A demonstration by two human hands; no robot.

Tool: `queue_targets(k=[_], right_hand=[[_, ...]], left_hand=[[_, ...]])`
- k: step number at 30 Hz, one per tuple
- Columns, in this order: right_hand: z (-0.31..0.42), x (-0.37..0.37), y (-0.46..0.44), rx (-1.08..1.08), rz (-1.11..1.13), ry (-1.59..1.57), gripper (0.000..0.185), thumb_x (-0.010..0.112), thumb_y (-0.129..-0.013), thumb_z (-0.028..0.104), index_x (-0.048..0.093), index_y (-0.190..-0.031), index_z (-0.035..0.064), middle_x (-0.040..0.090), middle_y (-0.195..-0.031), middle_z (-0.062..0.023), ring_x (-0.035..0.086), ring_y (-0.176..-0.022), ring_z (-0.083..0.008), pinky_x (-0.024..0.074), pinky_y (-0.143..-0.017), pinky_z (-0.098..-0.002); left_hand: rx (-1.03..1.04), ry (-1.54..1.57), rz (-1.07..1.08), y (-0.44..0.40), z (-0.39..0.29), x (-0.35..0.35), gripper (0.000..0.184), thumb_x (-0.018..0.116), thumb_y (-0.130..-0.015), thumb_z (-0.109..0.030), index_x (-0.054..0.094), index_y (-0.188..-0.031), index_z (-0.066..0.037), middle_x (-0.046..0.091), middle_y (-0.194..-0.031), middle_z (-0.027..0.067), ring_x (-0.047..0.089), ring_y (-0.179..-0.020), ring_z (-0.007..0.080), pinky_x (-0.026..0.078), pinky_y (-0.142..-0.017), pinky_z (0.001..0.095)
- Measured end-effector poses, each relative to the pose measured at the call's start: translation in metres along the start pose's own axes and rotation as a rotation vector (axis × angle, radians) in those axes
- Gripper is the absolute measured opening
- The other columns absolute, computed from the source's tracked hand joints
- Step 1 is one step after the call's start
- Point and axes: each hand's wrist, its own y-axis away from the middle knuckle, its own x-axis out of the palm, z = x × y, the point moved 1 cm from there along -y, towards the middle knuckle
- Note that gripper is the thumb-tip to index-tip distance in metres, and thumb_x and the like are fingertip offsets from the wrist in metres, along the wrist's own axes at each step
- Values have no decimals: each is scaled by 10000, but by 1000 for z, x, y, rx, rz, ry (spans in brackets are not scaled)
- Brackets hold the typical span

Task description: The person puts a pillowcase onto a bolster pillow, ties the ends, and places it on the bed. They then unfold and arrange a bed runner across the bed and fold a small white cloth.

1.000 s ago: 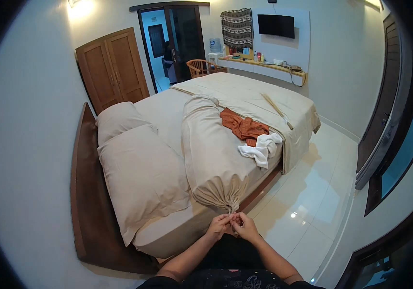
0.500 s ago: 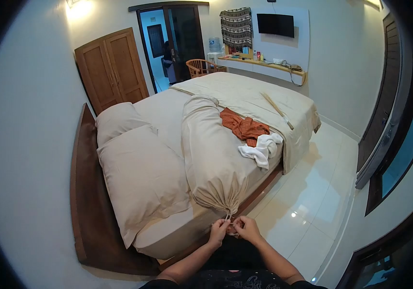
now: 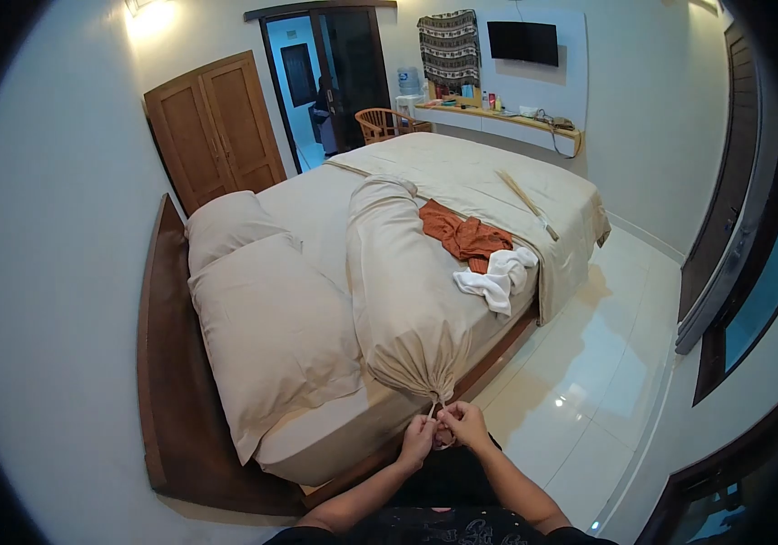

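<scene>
A long beige bolster (image 3: pixel 403 282) lies across the bed, its near end gathered into tight folds by a drawstring (image 3: pixel 437 405) that hangs over the bed's edge. My left hand (image 3: pixel 417 440) pinches one side of the cord just below the gathers. Close beside it on the right, my right hand (image 3: pixel 463 425) pinches the other side, fingers pressed together. Loose cord between and under my fingers is too small to follow.
Two beige pillows (image 3: pixel 275 336) lie left of the bolster, by the brown headboard (image 3: pixel 167 400). To its right are an orange cloth (image 3: pixel 466 236), a white cloth (image 3: pixel 501 280) and a bundle of thin sticks (image 3: pixel 527 203). Tiled floor (image 3: pixel 580 391) borders the bed.
Both hands were close together at the gathered end, then drew down and slightly apart, with the cord strands now showing between them and the bolster. The view has shifted slightly.
</scene>
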Motion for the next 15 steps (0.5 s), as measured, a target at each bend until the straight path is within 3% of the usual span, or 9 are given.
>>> queue_targets(k=[2, 5, 8, 15], right_hand=[[3, 1, 5, 0, 9, -311, 202, 670, -803, 90, 540, -935, 10, 618, -775, -43, 592, -692, -102, 479, -616, -233], [14, -2, 11, -13, 13, -441, 244, 669, -795, 58, 496, -964, 20, 610, -820, -28, 600, -735, -104, 482, -649, -235], [26, -10, 13, 38, 130, -481, 239, 665, -793, 42, 521, -981, 15, 618, -844, -29, 598, -764, -102, 479, -673, -234], [19, -11, 13, -10, 191, -293, 178, 634, -808, 31, 607, -981, -2, 635, -883, -67, 594, -747, -99, 479, -634, -226]], left_hand=[[23, -41, -74, 1, -8, 3, 159, 500, -911, -208, 503, -950, -54, 550, -740, 12, 502, -607, 74, 400, -498, 220], [86, 25, -90, -3, -10, 5, 130, 496, -907, -184, 523, -912, -57, 539, -709, -5, 490, -597, 67, 393, -510, 212], [3, -34, 83, -4, -21, 4, 123, 503, -900, -169, 552, -872, -60, 525, -686, -20, 474, -587, 60, 377, -518, 205], [43, 0, 65, -4, -17, 0, 104, 520, -885, -153, 585, -874, -73, 510, -685, -50, 440, -573, 44, 354, -524, 194]])
